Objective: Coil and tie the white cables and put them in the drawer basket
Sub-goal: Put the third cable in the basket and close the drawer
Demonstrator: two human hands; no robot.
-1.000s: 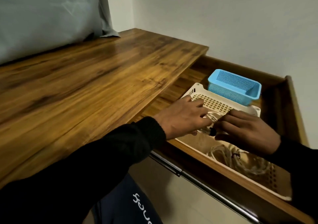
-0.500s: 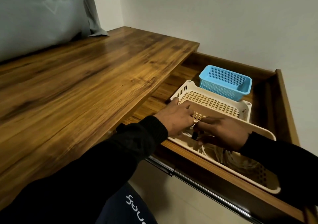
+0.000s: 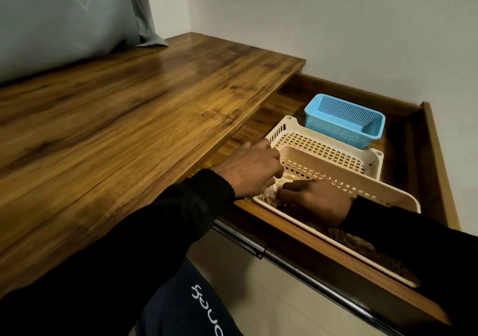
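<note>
While the open drawer [image 3: 437, 170] holds the cream basket [image 3: 382, 193] along its front edge, both hands reach inside: left hand [image 3: 252, 171] and right hand [image 3: 316, 201] pinch the white cables [image 3: 271, 193] at its left end.

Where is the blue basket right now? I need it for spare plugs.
In the head view the blue basket sits at the back of the open drawer, right of centre, just behind the white perforated basket.
</note>
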